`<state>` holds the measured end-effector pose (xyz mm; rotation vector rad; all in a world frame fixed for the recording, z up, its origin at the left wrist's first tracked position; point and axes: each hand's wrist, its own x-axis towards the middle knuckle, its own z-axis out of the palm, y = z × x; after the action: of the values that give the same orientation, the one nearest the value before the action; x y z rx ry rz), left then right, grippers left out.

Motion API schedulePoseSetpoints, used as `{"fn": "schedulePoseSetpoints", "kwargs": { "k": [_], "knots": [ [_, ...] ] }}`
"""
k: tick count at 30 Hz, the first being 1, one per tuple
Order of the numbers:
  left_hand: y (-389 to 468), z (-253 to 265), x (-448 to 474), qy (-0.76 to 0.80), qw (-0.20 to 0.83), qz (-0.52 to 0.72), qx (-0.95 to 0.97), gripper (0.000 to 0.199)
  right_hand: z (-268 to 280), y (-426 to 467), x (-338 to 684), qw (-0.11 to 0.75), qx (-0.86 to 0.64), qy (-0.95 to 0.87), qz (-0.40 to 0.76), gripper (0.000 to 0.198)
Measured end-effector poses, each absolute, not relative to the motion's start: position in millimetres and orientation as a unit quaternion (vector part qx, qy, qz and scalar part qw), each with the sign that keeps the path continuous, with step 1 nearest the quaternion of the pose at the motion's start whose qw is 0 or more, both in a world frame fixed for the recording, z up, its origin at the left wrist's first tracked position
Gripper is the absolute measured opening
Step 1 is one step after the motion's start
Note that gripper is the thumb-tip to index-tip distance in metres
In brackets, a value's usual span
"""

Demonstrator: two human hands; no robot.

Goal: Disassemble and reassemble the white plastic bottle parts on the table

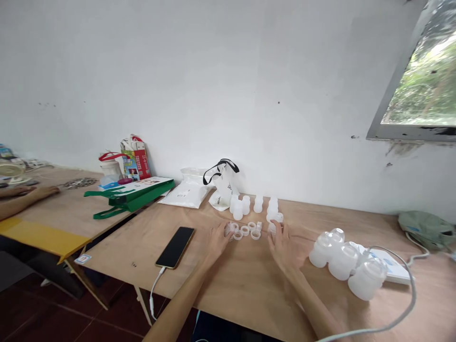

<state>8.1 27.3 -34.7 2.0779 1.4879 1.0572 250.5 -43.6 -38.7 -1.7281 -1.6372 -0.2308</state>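
Observation:
My left hand (218, 239) is at the left end of a cluster of translucent plastic rings (244, 231), its fingers curled around a clear plastic piece (229, 228). Several of these rings lie flat on the table between my hands. My right hand (280, 246) has its fingers bent around a small white translucent bottle (272, 226), at the near end of a row of similar bottles (272, 206). More small bottles (238, 207) stand behind the rings, and a single pair (258, 204) is between these groups. My fingers partly hide both held pieces.
Larger translucent bottles (344, 260) stand at right, near a white box (390, 266) and a cable (413, 294). A phone (175, 248) lies left. Behind are a plastic pouch (187, 190), a white bag (223, 190) and a green bag (137, 198). Another person's hand (46, 192) rests far left.

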Motion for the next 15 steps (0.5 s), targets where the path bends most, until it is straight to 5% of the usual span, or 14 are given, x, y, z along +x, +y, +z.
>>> {"fn": "schedulePoseSetpoints", "kwargs": {
  "k": [9,15],
  "knots": [
    [-22,-8,1,0.482,0.153,0.528,0.682,0.039,-26,-34,224,0.367,-0.585,-0.723,-0.026,0.041],
    [-45,-30,-2,0.407,0.289,0.323,0.804,0.019,2,31,209,0.275,-0.608,-0.745,0.028,0.055]
  ]
}}
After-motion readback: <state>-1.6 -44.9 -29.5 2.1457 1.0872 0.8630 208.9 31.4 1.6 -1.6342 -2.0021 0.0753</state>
